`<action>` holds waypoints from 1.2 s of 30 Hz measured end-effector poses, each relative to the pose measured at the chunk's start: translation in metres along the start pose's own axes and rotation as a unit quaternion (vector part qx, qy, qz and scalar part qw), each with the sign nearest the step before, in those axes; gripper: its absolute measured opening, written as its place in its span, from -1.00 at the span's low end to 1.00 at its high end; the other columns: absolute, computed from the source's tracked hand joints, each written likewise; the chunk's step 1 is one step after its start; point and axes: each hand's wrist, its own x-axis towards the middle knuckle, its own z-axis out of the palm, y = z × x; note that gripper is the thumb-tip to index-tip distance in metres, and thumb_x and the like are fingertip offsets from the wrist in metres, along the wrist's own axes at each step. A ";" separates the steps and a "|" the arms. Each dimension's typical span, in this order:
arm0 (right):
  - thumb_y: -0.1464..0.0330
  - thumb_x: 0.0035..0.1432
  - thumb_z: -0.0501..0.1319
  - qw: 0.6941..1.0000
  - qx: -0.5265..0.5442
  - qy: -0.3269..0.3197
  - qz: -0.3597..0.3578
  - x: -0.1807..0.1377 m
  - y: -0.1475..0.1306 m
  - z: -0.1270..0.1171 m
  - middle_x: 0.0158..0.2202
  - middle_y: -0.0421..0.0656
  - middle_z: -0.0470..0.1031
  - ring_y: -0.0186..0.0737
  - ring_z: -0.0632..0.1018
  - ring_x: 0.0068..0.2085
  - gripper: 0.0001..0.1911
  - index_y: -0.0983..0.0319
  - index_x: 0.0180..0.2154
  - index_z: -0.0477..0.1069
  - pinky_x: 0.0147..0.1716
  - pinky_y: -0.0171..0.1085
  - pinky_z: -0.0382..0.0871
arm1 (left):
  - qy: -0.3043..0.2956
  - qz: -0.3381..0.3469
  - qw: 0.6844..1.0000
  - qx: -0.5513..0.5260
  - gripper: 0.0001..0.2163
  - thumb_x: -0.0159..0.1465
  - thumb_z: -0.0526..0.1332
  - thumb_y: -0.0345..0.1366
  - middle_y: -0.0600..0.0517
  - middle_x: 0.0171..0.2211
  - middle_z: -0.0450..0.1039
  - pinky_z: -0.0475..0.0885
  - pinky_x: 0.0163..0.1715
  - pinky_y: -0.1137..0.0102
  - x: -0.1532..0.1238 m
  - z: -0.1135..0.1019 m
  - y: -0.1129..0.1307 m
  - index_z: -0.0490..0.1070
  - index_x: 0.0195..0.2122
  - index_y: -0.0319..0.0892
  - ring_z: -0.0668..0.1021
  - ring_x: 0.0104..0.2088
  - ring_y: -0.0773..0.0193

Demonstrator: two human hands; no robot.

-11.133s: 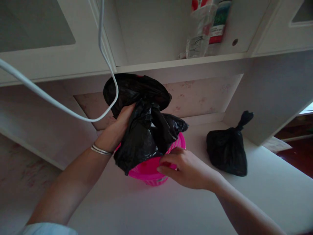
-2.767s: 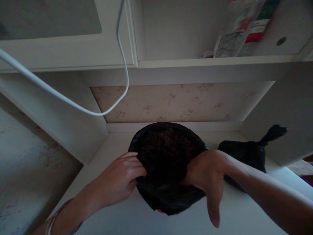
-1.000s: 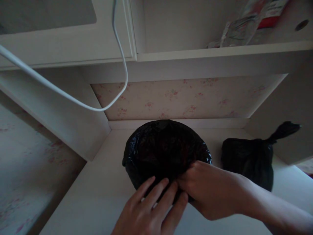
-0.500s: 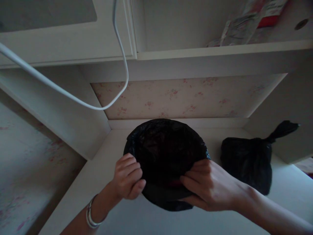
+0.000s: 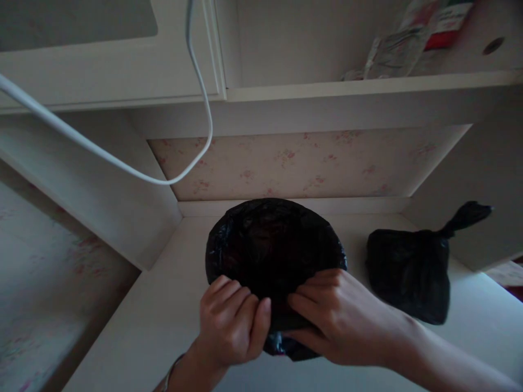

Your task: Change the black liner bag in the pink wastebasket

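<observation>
A round bin lined with a black trash bag (image 5: 273, 234) stands on the white desk top, its mouth facing me and the bag folded over the rim. My left hand (image 5: 235, 321) is closed on the bag at the near left part of the rim, its fingers curled inside. At the near right, my right hand (image 5: 327, 316) pinches the same rim, thumb outside and fingers within. A loose flap of the bag hangs below the rim between both hands. The bin's walls are mostly hidden by the bag.
A knotted black plastic bag (image 5: 408, 272) sits on the white desk top (image 5: 163, 326) to the right. Overhead, a white cable (image 5: 134, 171) hangs in a loop before the cabinet (image 5: 183, 65). Plastic packages (image 5: 396, 51) lie on the open shelf (image 5: 368, 87).
My left hand has moved right and slightly down along the rim, closer to my right hand. The right hand has shifted slightly left, still on the bag.
</observation>
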 end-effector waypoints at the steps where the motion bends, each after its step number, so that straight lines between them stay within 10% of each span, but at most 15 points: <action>1: 0.14 0.30 0.28 1.000 -0.008 -0.014 0.006 -0.003 0.005 -0.002 -0.49 -0.24 0.49 -0.26 0.45 -0.50 -0.71 0.19 -0.37 0.39 -0.45 -0.15 0.08 | 0.002 0.008 1.000 -0.023 -0.68 0.31 0.16 -0.52 0.09 -0.67 0.28 0.11 -0.50 0.24 -0.001 -0.001 -0.012 0.27 -0.59 -0.13 0.27 -0.60 0.29; 7: 0.23 0.18 0.36 0.997 -0.050 -0.048 0.030 -0.011 0.019 0.002 -0.53 -0.19 0.52 -0.21 0.51 -0.50 -0.77 0.20 -0.41 0.42 -0.45 -0.15 0.01 | -0.062 0.012 0.991 -0.119 -0.68 0.33 0.17 -0.55 0.11 -0.63 0.35 0.29 -0.41 0.28 0.008 -0.020 -0.064 0.27 -0.55 -0.14 0.39 -0.54 0.30; 17: 0.22 0.28 0.29 0.996 0.010 -0.067 0.059 0.015 -0.011 0.000 -0.44 -0.15 0.61 -0.18 0.57 -0.45 -0.78 0.21 -0.37 0.50 -0.48 -0.16 0.05 | -0.092 -0.059 0.994 -0.006 -0.68 0.41 0.19 -0.36 0.08 -0.61 0.38 0.21 -0.45 0.21 0.017 -0.009 0.017 0.38 -0.53 -0.15 0.43 -0.55 0.26; 23: 0.09 0.19 0.40 0.989 0.011 -0.143 0.039 0.002 0.017 -0.017 -0.32 -0.13 0.64 -0.03 0.64 -0.22 -0.69 0.20 -0.23 0.54 -0.19 -0.14 0.33 | -0.112 -0.011 0.990 -0.089 -0.61 0.41 0.12 -0.47 0.13 -0.66 0.28 0.23 -0.41 0.25 0.012 -0.010 -0.048 0.25 -0.60 -0.14 0.34 -0.59 0.33; 28: 0.12 0.23 0.34 0.977 -0.033 -0.202 0.062 0.003 0.019 -0.016 -0.41 -0.07 0.64 -0.04 0.64 -0.41 -0.70 0.23 -0.34 0.56 -0.46 -0.19 0.14 | -0.147 -0.026 0.974 -0.173 -0.68 0.45 0.11 -0.46 0.08 -0.54 0.50 0.44 -0.19 0.26 0.024 -0.024 -0.085 0.39 -0.49 -0.14 0.55 -0.41 0.25; 36: 0.20 0.31 0.27 0.978 0.051 -0.190 0.062 0.020 0.004 -0.018 -0.28 -0.06 0.68 -0.08 0.66 -0.30 -0.76 0.24 -0.23 0.58 -0.42 -0.22 0.21 | -0.145 -0.046 0.988 -0.023 -0.68 0.45 0.13 -0.32 0.07 -0.56 0.46 0.29 -0.42 0.23 0.025 -0.016 0.015 0.43 -0.49 -0.15 0.51 -0.51 0.22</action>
